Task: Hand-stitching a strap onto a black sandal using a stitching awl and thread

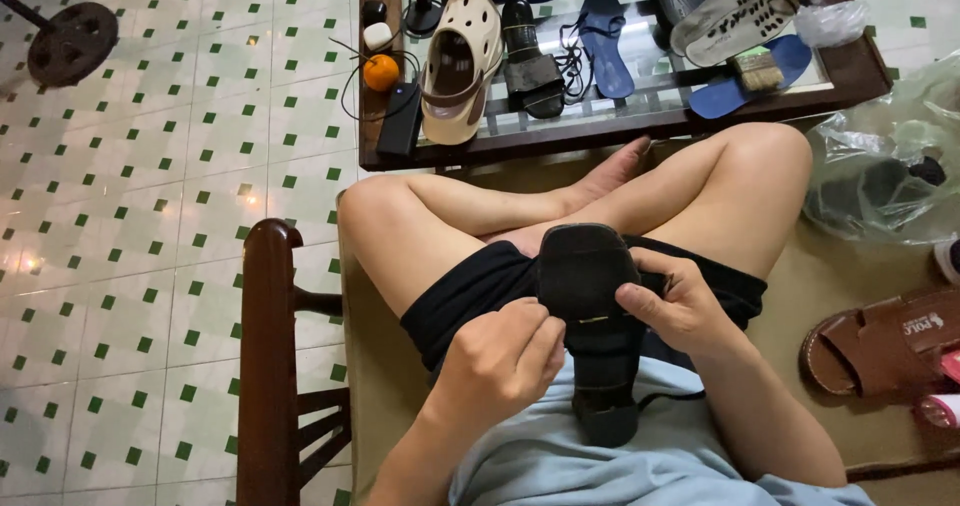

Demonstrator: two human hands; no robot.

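Sandal (592, 316) lies sole-up, lengthwise toward the knees; both hands (500, 351) pinch it.

Sandal (590, 316) at frame centre, between left hand (500, 356) and right hand (675, 301), lay over crossed legs; table (850, 71) stood above it; second sandal (885, 341) lay at right edge.

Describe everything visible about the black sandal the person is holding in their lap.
The black rubber-looking sandal lies sole-up over the person's lap, its rounded toe end pointing away from the camera and its heel end resting against the light blue shirt. The sole looks matte and dark, with a small pale mark near the middle. A thin black strap trails from its right side. The left hand pinches its left edge; the right hand grips the right edge, thumb on the sole. Its upper side is hidden.
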